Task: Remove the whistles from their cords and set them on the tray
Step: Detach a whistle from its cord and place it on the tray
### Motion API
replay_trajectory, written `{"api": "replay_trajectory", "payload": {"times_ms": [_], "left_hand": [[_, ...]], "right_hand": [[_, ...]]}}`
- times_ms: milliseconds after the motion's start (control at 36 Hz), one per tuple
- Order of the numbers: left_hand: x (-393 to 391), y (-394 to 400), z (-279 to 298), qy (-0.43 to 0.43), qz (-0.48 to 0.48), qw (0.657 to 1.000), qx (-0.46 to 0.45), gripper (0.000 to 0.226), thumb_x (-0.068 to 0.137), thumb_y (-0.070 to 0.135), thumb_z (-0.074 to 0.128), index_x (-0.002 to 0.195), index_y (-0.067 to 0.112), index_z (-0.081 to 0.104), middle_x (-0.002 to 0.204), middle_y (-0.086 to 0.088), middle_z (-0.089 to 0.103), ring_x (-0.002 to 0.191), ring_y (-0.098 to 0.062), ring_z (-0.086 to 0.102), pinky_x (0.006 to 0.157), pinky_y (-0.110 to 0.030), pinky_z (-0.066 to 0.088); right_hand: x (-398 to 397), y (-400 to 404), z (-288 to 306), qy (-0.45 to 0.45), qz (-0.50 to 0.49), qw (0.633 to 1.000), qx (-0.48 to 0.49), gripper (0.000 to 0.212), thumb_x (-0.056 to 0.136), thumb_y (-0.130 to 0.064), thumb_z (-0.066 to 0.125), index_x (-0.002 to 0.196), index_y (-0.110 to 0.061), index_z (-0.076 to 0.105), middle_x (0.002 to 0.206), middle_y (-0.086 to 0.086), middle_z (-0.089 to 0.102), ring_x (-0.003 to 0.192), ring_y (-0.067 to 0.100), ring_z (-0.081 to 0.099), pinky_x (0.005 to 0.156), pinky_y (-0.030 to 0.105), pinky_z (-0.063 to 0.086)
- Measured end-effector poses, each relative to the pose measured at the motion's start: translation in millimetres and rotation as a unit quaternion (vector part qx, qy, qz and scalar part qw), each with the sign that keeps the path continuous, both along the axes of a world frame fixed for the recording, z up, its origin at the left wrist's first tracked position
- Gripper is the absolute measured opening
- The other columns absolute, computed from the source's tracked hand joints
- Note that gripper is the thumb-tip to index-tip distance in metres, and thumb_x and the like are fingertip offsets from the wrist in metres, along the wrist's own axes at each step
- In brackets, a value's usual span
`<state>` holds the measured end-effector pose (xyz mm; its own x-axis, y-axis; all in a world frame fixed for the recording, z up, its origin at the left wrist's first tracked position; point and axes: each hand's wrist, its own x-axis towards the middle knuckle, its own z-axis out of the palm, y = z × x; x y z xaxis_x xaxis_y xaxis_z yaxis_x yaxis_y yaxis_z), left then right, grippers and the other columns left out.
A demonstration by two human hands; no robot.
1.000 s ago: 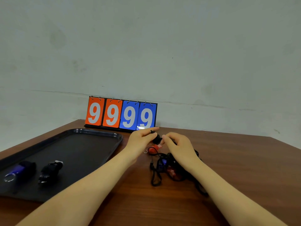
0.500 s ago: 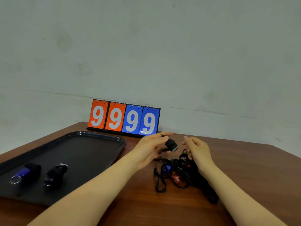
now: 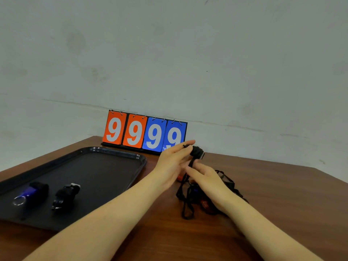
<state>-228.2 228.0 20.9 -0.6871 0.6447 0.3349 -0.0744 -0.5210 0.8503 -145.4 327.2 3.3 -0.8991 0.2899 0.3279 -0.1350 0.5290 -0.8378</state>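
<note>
My left hand pinches a black whistle at its top and holds it above the table. Just under the whistle, my right hand pinches the black cord that hangs from it. The cord runs down into a tangled pile of cords on the table, partly hidden by my right wrist, with bits of a red and a blue whistle showing in it. On the black tray at the left lie a blue whistle with a key ring and a black whistle.
A flip scoreboard reading 9999 stands at the back of the brown table against the grey wall. The table's right edge slants away on the far right.
My right hand, apart from the whistle half a second ago, has come in and taken the cord just below it. My left hand keeps hold of the black whistle.
</note>
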Motion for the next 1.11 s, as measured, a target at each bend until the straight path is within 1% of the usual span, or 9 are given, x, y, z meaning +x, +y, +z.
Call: {"api": "replay_trajectory", "payload": {"times_ms": [56,167,361,472,639,750,889,1000,1111], "left_hand": [[0,1,-1,0.004,0.007,1.0,0.003,0.027,0.095,0.009,0.056,0.121,0.011,0.065,0.101,-0.005,0.074,0.093,-0.017,0.071,0.08,-0.028,0.057],[-7,2,-7,0.051,0.091,0.994,-0.032,0.023,0.092,0.012,0.061,0.1,0.029,0.074,0.116,-0.011,0.068,0.107,-0.024,0.066,0.097,-0.045,0.051],[-12,0,-9,0.249,0.212,0.931,-0.16,0.025,0.093,0.017,0.059,0.111,0.032,0.068,0.118,0.0,0.062,0.101,-0.007,0.061,0.09,-0.019,0.051],[-9,0,-7,0.278,0.19,0.923,-0.185,0.026,0.094,0.016,0.059,0.116,0.025,0.068,0.118,-0.001,0.064,0.104,-0.01,0.062,0.087,-0.018,0.052],[0,-4,-3,0.197,0.039,0.966,-0.162,0.024,0.094,0.014,0.058,0.114,0.019,0.069,0.109,-0.004,0.071,0.097,-0.016,0.07,0.088,-0.034,0.056],[7,-6,-1,0.098,-0.039,0.989,-0.106,0.023,0.096,0.013,0.054,0.114,0.011,0.068,0.103,-0.008,0.073,0.093,-0.019,0.071,0.077,-0.028,0.057],[11,-4,0,-0.005,-0.091,0.995,-0.047,0.023,0.095,0.012,0.053,0.112,0.007,0.068,0.103,-0.01,0.073,0.09,-0.019,0.07,0.072,-0.027,0.057],[12,-2,-1,-0.087,-0.111,0.99,0.006,0.022,0.095,0.011,0.054,0.11,0.006,0.068,0.109,-0.015,0.069,0.098,-0.023,0.066,0.07,-0.028,0.058],[12,1,-2,-0.159,-0.114,0.979,0.056,0.021,0.093,0.01,0.054,0.108,0.003,0.068,0.112,-0.018,0.067,0.097,-0.026,0.068,0.069,-0.029,0.059]], "right_hand": [[1,0,0,0.008,-0.014,1.0,0.0,0.031,0.099,-0.03,0.048,0.089,-0.01,0.069,0.088,0.012,0.07,0.074,0.012,0.06,0.072,0.025,0.044],[0,1,-1,0.024,-0.026,0.999,0.005,0.037,0.102,-0.022,0.042,0.071,-0.016,0.062,0.055,-0.004,0.055,0.052,0.006,0.05,0.062,0.022,0.042],[1,8,6,0.118,-0.109,0.981,0.107,0.029,0.099,-0.023,0.046,0.078,-0.025,0.066,0.069,-0.017,0.062,0.071,-0.008,0.055,0.062,0.008,0.036],[4,17,10,0.151,-0.132,0.977,0.077,0.029,0.098,-0.023,0.049,0.075,-0.02,0.066,0.056,-0.024,0.057,0.059,-0.004,0.051,0.057,0.012,0.035],[6,30,12,0.139,-0.148,0.978,0.044,0.031,0.099,-0.029,0.049,0.076,-0.015,0.066,0.056,-0.013,0.056,0.055,-0.002,0.049,0.057,0.013,0.036],[7,28,13,0.142,-0.117,0.983,0.005,0.03,0.099,-0.025,0.05,0.08,-0.013,0.069,0.052,-0.018,0.057,0.052,-0.005,0.05,0.052,0.007,0.037],[5,22,13,0.144,-0.096,0.98,-0.094,0.027,0.097,-0.025,0.054,0.077,-0.023,0.071,0.048,-0.011,0.05,0.043,0.003,0.04,0.043,0.014,0.032],[2,22,13,0.144,-0.08,0.969,-0.182,0.023,0.097,-0.02,0.054,0.082,-0.01,0.068,0.044,-0.008,0.04,0.041,0.007,0.033,0.041,0.02,0.027],[-1,22,8,0.157,-0.08,0.972,-0.154,0.024,0.096,-0.008,0.05,0.079,-0.011,0.066,0.048,-0.005,0.042,0.044,0.009,0.034,0.042,0.02,0.029]]}}
